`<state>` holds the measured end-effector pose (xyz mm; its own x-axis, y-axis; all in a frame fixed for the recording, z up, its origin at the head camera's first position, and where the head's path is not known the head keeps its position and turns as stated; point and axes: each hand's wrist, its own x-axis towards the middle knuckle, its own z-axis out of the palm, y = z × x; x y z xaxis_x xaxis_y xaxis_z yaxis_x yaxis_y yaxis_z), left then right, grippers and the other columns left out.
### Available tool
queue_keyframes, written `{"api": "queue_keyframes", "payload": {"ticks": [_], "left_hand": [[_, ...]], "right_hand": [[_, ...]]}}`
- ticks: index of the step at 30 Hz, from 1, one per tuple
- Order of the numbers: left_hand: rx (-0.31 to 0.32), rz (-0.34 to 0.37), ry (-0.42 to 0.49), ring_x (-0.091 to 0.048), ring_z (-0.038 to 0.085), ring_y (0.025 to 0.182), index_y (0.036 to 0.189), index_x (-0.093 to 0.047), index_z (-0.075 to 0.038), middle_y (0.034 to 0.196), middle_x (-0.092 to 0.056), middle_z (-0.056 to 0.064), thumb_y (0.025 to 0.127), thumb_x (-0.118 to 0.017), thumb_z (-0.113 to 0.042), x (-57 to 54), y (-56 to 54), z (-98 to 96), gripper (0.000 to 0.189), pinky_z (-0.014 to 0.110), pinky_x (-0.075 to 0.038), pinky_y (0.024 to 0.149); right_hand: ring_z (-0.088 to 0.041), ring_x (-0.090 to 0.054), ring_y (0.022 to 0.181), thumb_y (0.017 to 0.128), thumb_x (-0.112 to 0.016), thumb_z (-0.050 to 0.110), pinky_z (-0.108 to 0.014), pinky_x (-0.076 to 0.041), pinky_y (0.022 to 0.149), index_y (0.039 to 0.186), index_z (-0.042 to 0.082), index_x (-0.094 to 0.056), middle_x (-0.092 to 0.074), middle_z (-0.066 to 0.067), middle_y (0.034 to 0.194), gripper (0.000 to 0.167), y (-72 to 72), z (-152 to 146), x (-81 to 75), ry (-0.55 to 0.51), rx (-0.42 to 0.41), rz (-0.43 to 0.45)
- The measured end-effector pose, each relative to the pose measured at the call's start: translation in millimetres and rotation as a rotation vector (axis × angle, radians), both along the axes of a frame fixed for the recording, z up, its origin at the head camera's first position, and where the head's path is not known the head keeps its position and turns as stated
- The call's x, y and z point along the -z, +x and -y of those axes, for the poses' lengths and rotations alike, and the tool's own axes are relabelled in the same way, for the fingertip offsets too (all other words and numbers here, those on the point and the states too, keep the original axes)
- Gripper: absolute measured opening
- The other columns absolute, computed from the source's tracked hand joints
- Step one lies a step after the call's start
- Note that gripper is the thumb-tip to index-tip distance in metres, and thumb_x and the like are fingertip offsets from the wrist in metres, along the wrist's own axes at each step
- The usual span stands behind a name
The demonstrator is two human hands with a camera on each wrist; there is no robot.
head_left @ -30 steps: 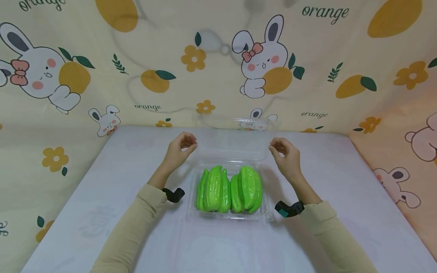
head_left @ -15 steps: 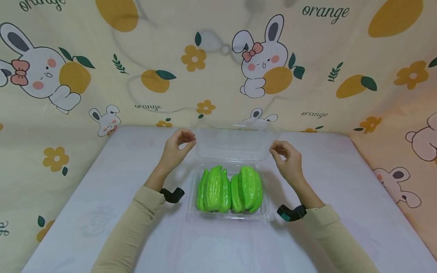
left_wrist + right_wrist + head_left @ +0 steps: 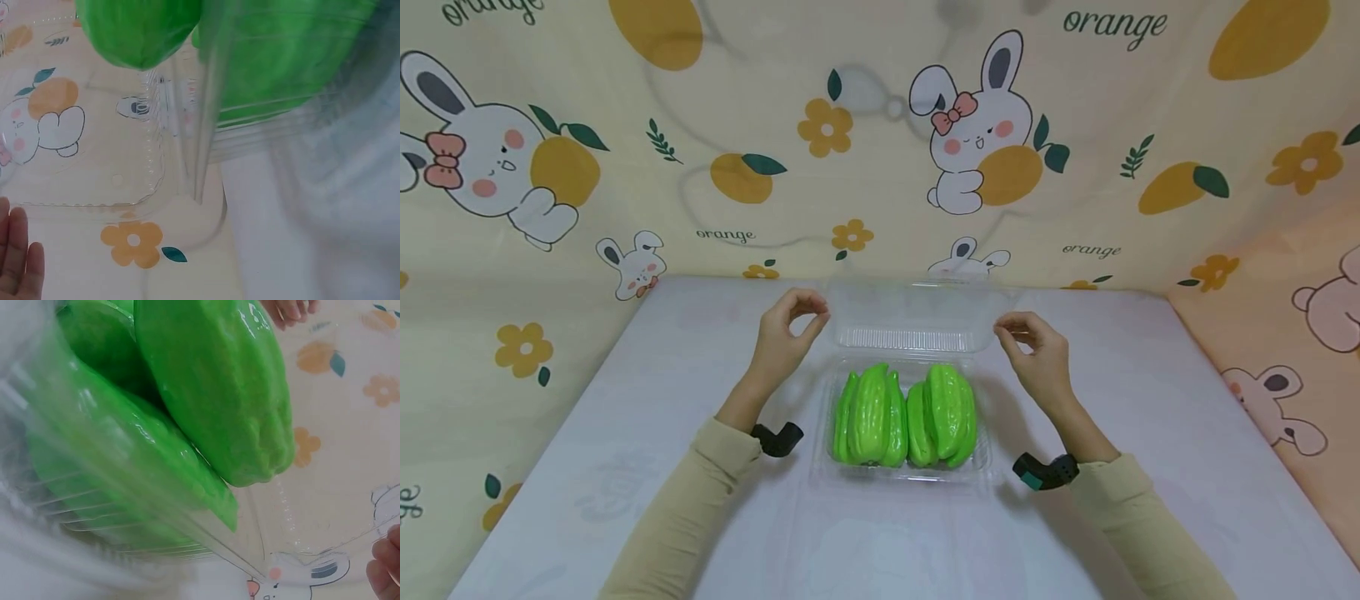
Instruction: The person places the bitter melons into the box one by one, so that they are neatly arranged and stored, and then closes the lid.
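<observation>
A clear plastic clamshell box (image 3: 904, 475) stands open in the middle of the table. In it lie two glossy bright green, deeply ribbed pieces (image 3: 871, 417) that look like star fruit, side by side. The transparent lid (image 3: 910, 317) is raised at the far side of the box. At the lid's left edge, the thumb and index finger of my left hand (image 3: 781, 337) pinch it. My right hand (image 3: 1037, 354) likewise pinches the right edge. Each wrist view has the green fruit (image 3: 212, 394) and clear plastic close up, with only fingertips (image 3: 19, 250) showing beside it.
A white cloth covers the table (image 3: 715, 533). Behind it hangs a cream backdrop (image 3: 880, 192) printed with rabbits and oranges, which also covers both sides. A black wrist camera (image 3: 778, 439) sits below each hand.
The lid's far edge has dropped lower in the head view, and light now shows along its ridged near side. My right hand has shifted slightly right and down. The fruit has stayed put.
</observation>
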<state>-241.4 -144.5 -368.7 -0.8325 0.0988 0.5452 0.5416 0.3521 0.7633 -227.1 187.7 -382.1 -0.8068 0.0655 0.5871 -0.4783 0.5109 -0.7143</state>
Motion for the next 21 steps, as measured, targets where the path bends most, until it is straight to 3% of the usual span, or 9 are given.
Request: {"api": "queue_keyframes", "payload": {"ticks": [3, 9, 13, 17, 21], "left_hand": [[-0.02, -0.041, -0.023, -0.065, 0.027, 0.096, 0.099, -0.06, 0.006, 0.098, -0.065, 0.018, 0.087, -0.066, 0.003, 2.9, 1.4, 0.2, 0.014, 0.03, -0.053, 0.094], [-0.038, -0.105, -0.041, -0.065, 0.026, 0.092, 0.096, -0.061, 0.006, 0.095, -0.066, 0.018, 0.085, -0.068, 0.003, 5.8, 5.6, 0.4, 0.013, 0.037, -0.055, 0.093], [-0.029, -0.137, -0.048, -0.065, 0.025, 0.09, 0.093, -0.062, 0.005, 0.092, -0.067, 0.017, 0.084, -0.069, 0.004, 5.8, 7.8, 1.0, 0.012, 0.037, -0.055, 0.093], [-0.025, -0.164, -0.05, -0.066, 0.028, 0.088, 0.091, -0.063, 0.004, 0.089, -0.067, 0.016, 0.083, -0.07, 0.005, 5.3, 9.2, 0.0, 0.011, 0.034, -0.055, 0.093], [-0.031, -0.187, -0.052, -0.066, 0.029, 0.087, 0.089, -0.064, 0.004, 0.087, -0.068, 0.016, 0.081, -0.071, 0.006, 6.6, 10.7, -1.5, 0.011, 0.03, -0.054, 0.092]], "right_hand": [[0.016, -0.056, 0.082, 0.086, -0.066, -0.006, 0.001, -0.046, 0.076, 0.095, -0.008, -0.067, -0.07, -0.024, 0.091, 0.01, 0.9, -1, -0.1, -0.021, -0.014, -0.01], [0.006, -0.062, 0.082, 0.085, -0.066, -0.007, -0.001, -0.047, 0.077, 0.095, -0.008, -0.067, -0.069, -0.021, 0.089, 0.01, 5.3, 0, -5.1, -0.04, -0.023, -0.068], [-0.003, -0.064, 0.081, 0.082, -0.067, -0.011, -0.003, -0.049, 0.076, 0.094, -0.01, -0.067, -0.068, -0.004, 0.087, 0.012, 6.6, 0, -6.8, -0.068, -0.037, -0.119], [0.003, -0.062, 0.081, 0.081, -0.066, -0.015, -0.004, -0.049, 0.076, 0.093, -0.012, -0.065, -0.062, 0.016, 0.089, 0.012, 7.8, -1, -6.6, -0.092, -0.059, -0.152], [0.01, -0.06, 0.082, 0.081, -0.065, -0.016, -0.004, -0.049, 0.077, 0.09, -0.014, -0.064, -0.062, 0.019, 0.089, 0.009, 8.8, -2, -4.4, -0.107, -0.075, -0.176]]}}
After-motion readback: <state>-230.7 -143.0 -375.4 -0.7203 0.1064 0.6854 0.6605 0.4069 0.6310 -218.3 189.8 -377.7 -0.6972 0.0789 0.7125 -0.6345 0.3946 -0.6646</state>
